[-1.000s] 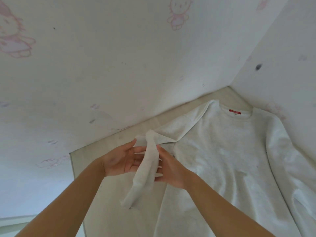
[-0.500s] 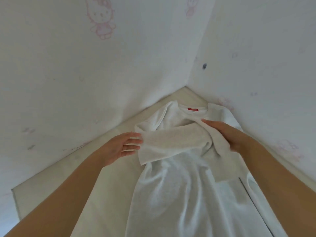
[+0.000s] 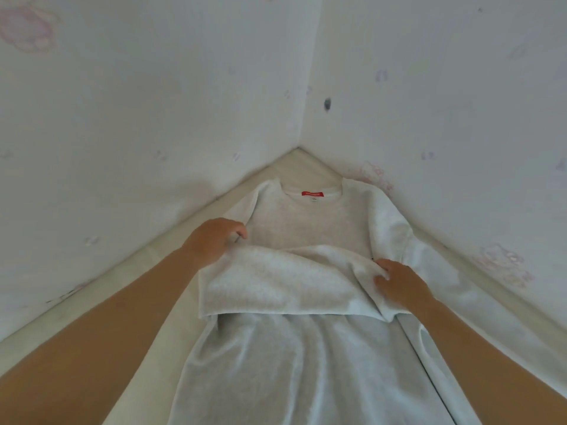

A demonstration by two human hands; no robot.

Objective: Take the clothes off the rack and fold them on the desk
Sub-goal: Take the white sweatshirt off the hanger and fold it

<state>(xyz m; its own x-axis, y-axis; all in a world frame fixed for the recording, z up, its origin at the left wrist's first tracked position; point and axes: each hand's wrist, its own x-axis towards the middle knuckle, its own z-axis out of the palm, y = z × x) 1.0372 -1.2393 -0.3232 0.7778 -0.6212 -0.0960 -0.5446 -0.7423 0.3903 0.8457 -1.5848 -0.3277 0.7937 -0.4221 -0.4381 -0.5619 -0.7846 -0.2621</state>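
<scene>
A pale grey sweatshirt (image 3: 310, 228) with a red neck label (image 3: 312, 194) lies flat on the cream desk (image 3: 144, 305), collar toward the corner. Its left sleeve (image 3: 276, 283) is folded across the chest. My left hand (image 3: 214, 240) curls its fingers over the fold at the left shoulder. At the sleeve's cuff end, my right hand (image 3: 399, 283) pinches the cloth on the right side of the body. The right sleeve (image 3: 429, 286) trails down along the right wall. No rack is in view.
Two white walls with faded pink cartoon prints (image 3: 30, 29) meet in a corner just behind the collar. A dark spot (image 3: 327, 103) marks the right wall. Bare desk shows to the left of the sweatshirt.
The left sleeve, held up between both hands a second ago, now lies across the chest. My left hand moved onto the shoulder fold; my right hand slid down to the cuff end.
</scene>
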